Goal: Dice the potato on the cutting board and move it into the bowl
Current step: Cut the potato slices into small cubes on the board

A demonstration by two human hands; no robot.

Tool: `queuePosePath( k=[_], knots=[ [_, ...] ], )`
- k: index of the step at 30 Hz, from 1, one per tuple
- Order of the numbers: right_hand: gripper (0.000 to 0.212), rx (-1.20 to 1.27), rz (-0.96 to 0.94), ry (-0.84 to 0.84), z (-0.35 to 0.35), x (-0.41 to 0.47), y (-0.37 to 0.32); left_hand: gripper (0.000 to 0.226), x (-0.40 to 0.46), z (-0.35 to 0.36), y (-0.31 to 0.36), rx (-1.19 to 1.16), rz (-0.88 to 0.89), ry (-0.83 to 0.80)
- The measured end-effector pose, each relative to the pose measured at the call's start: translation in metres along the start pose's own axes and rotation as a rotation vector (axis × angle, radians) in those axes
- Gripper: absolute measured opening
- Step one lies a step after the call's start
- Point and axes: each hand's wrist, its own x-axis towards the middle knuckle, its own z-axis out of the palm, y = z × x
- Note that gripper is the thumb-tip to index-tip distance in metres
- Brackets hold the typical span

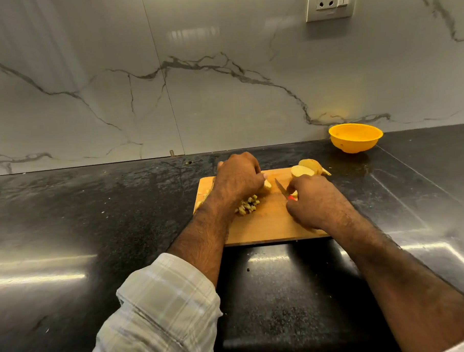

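Dark counter [94, 208], yellow bowl [355, 138], diced potato [246, 205] on cutting board [265, 225]

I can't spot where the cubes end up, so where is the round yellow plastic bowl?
The round yellow plastic bowl stands on the dark counter, against the wall, beyond the wooden cutting board's far right corner.

Dark stone counter [95, 235] — on it a wooden cutting board [265, 227] and yellow bowl [355, 138].

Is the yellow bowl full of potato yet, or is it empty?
Empty, as far as it shows: the yellow bowl has only bare yellow inside. The diced potato lies on the cutting board.
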Motion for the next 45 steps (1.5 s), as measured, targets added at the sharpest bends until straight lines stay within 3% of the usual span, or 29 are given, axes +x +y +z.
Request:
queuePosePath(
  k=[4, 14, 19, 29, 34, 39, 45],
  knots=[
    [0.041, 0.025, -0.018, -0.023, 0.002, 0.001, -0.004, 0.016, 0.000, -0.002, -0.007, -0.001, -0.001, -0.121],
    [0.047, 0.029, -0.021, -0.001, 0.002, -0.002, -0.009, 0.025, -0.001, -0.005, -0.009, -0.027, 0.031, -0.235],
    [0.045, 0.022, -0.010, -0.016, 0.000, -0.004, -0.014, 0.025, -0.001, -0.003, -0.010, -0.177, 0.022, -0.293],
    [0.046, -0.119, 0.045, -0.140, -0.006, -0.019, -0.044, 0.028, -0.001, -0.006, -0.008, -0.095, 0.086, -0.322],
    [0.044, -0.104, 0.044, -0.118, -0.005, -0.012, -0.049, 0.023, 0.000, -0.007, -0.008, -0.088, 0.098, -0.319],
    [0.042, -0.042, 0.040, -0.088, -0.004, 0.001, -0.048, 0.027, -0.003, -0.008, -0.008, 0.096, 0.134, -0.292],
    [0.039, 0.049, 0.013, 0.001, 0.002, -0.006, -0.031, 0.027, -0.002, -0.007, -0.010, 0.096, 0.113, -0.270]
  ],
)
